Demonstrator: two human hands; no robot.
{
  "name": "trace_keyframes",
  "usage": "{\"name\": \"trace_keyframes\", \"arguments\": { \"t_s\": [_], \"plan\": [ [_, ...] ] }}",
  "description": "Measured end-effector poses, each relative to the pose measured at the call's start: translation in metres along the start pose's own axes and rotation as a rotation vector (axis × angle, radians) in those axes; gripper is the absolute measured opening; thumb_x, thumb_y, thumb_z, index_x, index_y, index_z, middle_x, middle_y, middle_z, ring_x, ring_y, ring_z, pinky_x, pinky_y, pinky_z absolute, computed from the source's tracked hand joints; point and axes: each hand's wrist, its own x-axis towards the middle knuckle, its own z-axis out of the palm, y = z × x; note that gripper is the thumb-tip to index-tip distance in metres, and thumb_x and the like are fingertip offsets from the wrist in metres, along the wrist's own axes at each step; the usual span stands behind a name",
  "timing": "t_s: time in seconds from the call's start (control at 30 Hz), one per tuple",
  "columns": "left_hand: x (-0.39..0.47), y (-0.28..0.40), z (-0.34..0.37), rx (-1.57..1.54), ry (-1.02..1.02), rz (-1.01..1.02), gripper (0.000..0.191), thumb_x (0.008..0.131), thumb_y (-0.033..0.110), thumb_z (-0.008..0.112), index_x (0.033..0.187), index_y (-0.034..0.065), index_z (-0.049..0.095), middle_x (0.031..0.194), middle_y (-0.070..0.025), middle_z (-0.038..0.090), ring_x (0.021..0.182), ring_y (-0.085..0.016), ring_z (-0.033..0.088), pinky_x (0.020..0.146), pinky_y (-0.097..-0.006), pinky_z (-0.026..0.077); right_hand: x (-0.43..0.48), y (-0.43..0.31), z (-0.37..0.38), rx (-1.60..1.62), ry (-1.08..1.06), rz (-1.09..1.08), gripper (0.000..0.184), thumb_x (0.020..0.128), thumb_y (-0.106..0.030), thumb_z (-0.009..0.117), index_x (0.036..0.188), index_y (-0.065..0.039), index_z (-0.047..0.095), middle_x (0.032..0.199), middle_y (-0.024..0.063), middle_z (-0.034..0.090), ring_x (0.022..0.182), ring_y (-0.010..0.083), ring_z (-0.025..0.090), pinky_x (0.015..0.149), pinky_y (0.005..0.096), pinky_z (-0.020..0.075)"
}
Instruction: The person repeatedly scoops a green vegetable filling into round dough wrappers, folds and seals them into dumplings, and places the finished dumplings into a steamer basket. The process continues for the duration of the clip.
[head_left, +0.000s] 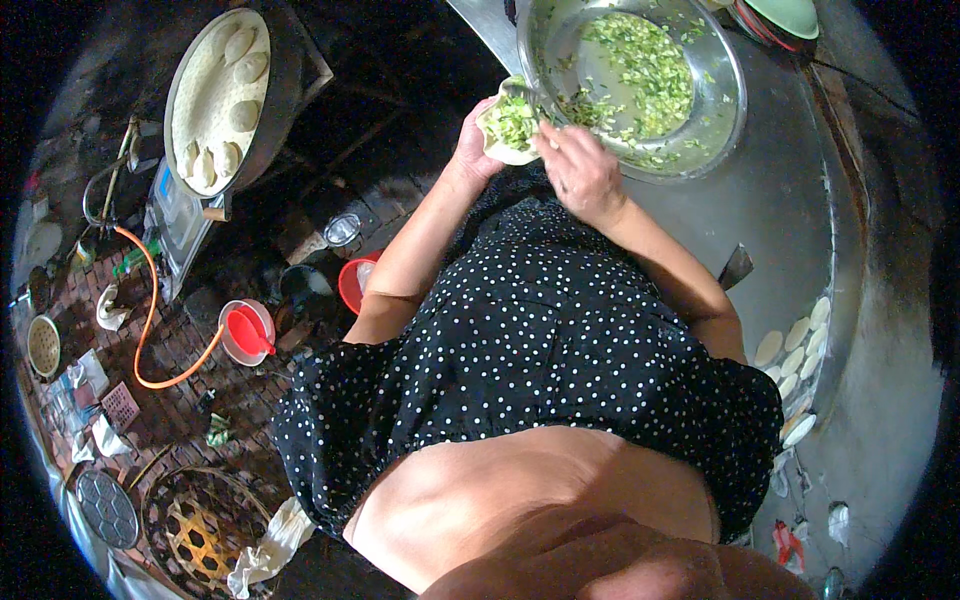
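My left hand (477, 142) cups a round dough wrapper (516, 158) heaped with chopped green filling (511, 122). At the wrapper's right edge is my right hand (581, 169), its fingers closed on a thin metal utensil (534, 99) that touches the filling; its exact kind is hard to tell. Just beyond my hands stands a large steel basin (739, 112) with more chopped green filling and some liquid in it. Flat round wrappers (796, 334) lie near the worktop's right edge, and a metal blade (736, 266) lies beside my right forearm.
At the upper left, a steamer with a perforated liner (196, 82) holds several filled dumplings (243, 116). An orange hose (155, 300) runs over the brick floor to a bowl with a red scoop (247, 330). A woven bamboo basket (154, 517) stands lower left. A green bowl (787, 15) is top right.
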Motion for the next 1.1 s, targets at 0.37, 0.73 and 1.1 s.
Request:
{"name": "trace_keyframes", "arguments": {
  "t_s": [0.37, 0.73, 1.1],
  "plan": [
    [-0.012, -0.019, -0.006, 0.074, 0.218, 0.07, 0.04, 0.091, 0.026, 0.042, 0.118, 0.0002, 0.055, 0.116, -0.0193, 0.06, 0.106, -0.033, 0.059, 0.097, -0.05, 0.043, -0.021, -0.01, -0.028, -0.013, 0.093, 0.121, 0.027, 0.076, -0.004, 0.061, 0.103, 0.002, 0.063, 0.101, 0.0143, 0.065, 0.084, 0.0264, 0.061, 0.073, 0.033, 0.0519],
    [-0.014, -0.04, -0.008, -0.01, 0.177, -0.06, 0.042, 0.089, 0.028, 0.044, 0.119, 0.0003, 0.054, 0.117, -0.0199, 0.059, 0.108, -0.035, 0.058, 0.099, -0.05, 0.042, -0.036, -0.013, -0.05, -0.043, 0.009, 0.092, 0.025, 0.074, -0.006, 0.063, 0.098, 0.0, 0.065, 0.096, 0.0132, 0.066, 0.079, 0.0258, 0.062, 0.068, 0.0335, 0.0523],
    [-0.039, -0.02, 0.021, -0.06, 0.159, -0.036, 0.042, 0.089, 0.027, 0.043, 0.121, 0.0016, 0.054, 0.121, -0.0203, 0.057, 0.111, -0.036, 0.056, 0.099, -0.0527, 0.041, -0.04, 0.096, -0.039, -0.173, -0.391, 0.341, 0.024, 0.082, -0.002, 0.054, 0.103, -0.005, 0.066, 0.105, 0.0119, 0.064, 0.092, 0.0293, 0.06, 0.08, 0.0361, 0.0499]
  ]
}}
